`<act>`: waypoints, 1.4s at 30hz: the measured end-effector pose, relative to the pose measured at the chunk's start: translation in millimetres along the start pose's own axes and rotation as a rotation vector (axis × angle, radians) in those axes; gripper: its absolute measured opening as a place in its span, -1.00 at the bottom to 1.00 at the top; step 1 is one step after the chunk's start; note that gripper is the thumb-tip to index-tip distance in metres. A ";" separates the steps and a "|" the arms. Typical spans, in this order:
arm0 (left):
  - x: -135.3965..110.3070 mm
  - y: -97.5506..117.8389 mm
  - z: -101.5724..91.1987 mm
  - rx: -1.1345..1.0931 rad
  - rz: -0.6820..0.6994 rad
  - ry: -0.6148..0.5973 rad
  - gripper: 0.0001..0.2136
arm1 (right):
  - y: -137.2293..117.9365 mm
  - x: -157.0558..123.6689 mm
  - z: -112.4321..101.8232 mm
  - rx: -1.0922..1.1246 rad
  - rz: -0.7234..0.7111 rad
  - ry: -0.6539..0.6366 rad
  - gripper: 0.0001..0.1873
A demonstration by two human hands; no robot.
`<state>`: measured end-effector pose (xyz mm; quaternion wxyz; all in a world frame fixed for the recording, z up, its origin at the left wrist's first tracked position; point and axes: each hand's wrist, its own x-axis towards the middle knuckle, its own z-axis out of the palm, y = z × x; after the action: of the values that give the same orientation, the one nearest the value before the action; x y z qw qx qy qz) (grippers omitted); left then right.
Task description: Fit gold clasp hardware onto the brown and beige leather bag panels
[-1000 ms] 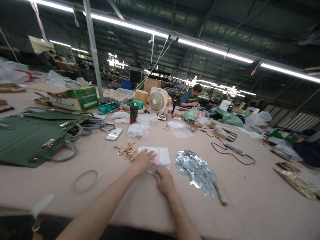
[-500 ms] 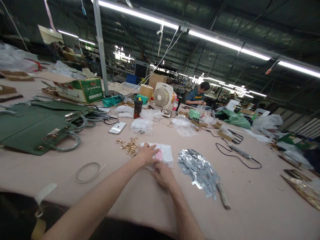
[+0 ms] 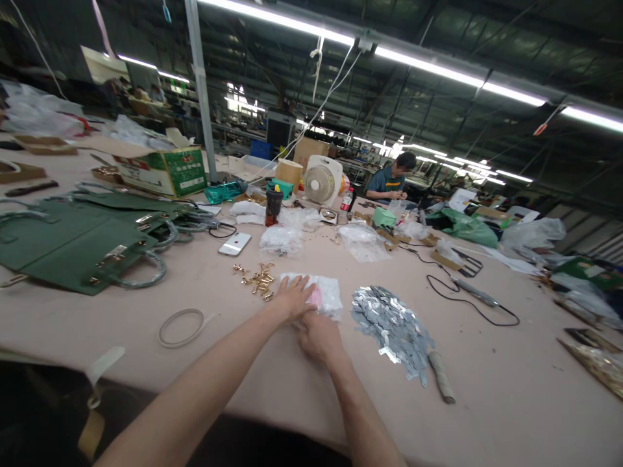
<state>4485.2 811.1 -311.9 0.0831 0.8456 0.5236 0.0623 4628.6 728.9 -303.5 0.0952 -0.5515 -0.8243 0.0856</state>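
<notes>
A white, clear-wrapped plastic packet (image 3: 331,297) with a pink patch lies flat on the table. My left hand (image 3: 293,299) rests on its left part, fingers spread and pressing down. Against the packet's near edge, my right hand (image 3: 318,334) is closed, with its fingertips tucked partly under my left hand. What exactly they pinch is mostly hidden, but the packet's edge is there. Small gold metal pieces (image 3: 260,279) lie just left of the packet. To its right spreads a heap of flat grey metal plates (image 3: 389,327), beside a wrapped grey stick (image 3: 440,377).
Green handbags (image 3: 73,250) lie at the left, near a phone (image 3: 235,244) and a tape ring (image 3: 181,327). Farther back stand a dark cup (image 3: 273,206) and a fan (image 3: 322,181). A corded tool (image 3: 474,293) is at the right. A co-worker (image 3: 389,181) sits across.
My right hand has turned and pushed slightly forward, its fingers now further under my left hand. My left hand stays spread on the packet. The whole view has shifted slightly.
</notes>
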 end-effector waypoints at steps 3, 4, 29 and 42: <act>2.5 -0.2 0.4 -0.004 -0.015 -0.025 -0.32 | -6.7 -13.3 6.7 -0.027 0.064 0.038 -0.84; 2.8 -0.5 -0.1 -0.008 -0.021 -0.029 -0.31 | -8.4 -18.9 9.7 -0.026 0.093 0.056 -0.85; 15.2 11.6 0.7 -0.031 -0.170 -0.062 -0.02 | -4.3 -97.8 40.9 0.278 -0.079 0.486 -0.86; 18.8 28.5 -6.2 0.050 -0.192 -0.066 0.05 | 99.8 -23.2 -21.1 0.245 -0.404 -0.006 -0.57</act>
<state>4517.3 815.9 -299.6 0.0845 0.7949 0.6006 0.0131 4731.7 745.8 -309.1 0.1741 -0.3593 -0.9017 0.1658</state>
